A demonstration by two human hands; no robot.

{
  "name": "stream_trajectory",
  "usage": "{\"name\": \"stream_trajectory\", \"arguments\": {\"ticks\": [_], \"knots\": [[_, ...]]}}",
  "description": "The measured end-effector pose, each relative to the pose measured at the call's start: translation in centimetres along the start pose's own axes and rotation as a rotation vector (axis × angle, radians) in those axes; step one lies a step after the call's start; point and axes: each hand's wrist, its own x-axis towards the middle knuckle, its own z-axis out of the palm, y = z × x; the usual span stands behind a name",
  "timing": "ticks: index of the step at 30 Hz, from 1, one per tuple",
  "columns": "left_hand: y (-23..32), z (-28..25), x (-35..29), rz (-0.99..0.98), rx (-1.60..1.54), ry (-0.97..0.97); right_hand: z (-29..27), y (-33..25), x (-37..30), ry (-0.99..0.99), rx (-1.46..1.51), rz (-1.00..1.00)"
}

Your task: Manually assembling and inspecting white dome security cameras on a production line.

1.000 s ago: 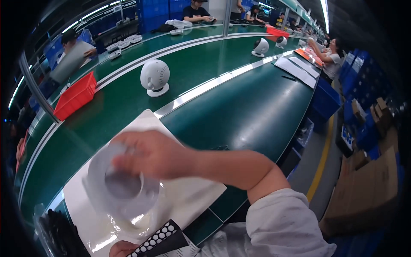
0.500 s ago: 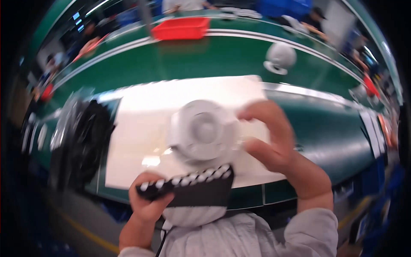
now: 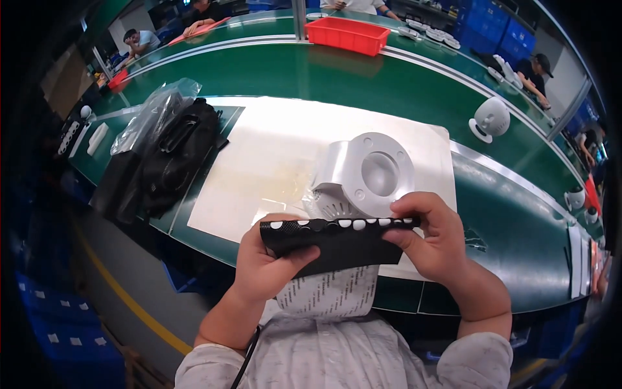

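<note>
Both hands hold a black sheet of round stickers [image 3: 343,249], bent over along its upper edge, where black and white dots show. Its printed paper backing [image 3: 330,292] hangs down toward my shirt. My left hand [image 3: 269,259] grips the sheet's left end, thumb across the front. At the right end, my right hand [image 3: 431,236] pinches the dotted edge between thumb and fingers. Just beyond lies a light grey plastic device [image 3: 334,165], its round base with small round recesses turned up toward me. Slots show on its underside, partly hidden behind the sheet.
A white mat [image 3: 259,149] lies under the device on the green bench. Black bundles [image 3: 178,152] and a clear plastic bag [image 3: 159,113] lie to the left. A red bin [image 3: 346,35] and another grey device [image 3: 490,120] stand farther back. Several people work across the line.
My right hand has come down from beside the device to the sheet and now pinches its right end. The view has swung left, and the sheet is held higher and more level.
</note>
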Motion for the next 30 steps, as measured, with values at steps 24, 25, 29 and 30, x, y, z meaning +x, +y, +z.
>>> {"name": "stream_trajectory", "arguments": {"ticks": [24,25,29,30], "knots": [[-1.2,1.7,2.0,0.331,0.518,-0.395,-0.7,-2.0,2.3,-0.083,-0.501,-0.318],[-1.2,1.6,2.1,0.329,0.521,-0.393,-0.6,-1.9,2.4,-0.073,-0.512,-0.354],[-1.7,1.7,2.2,0.348,0.484,-0.395,0.0,-1.0,2.3,0.094,-0.253,-0.409],[-1.9,1.8,2.1,0.36,0.456,-0.389,0.1,-1.0,2.3,0.027,-0.298,-0.417]]}}
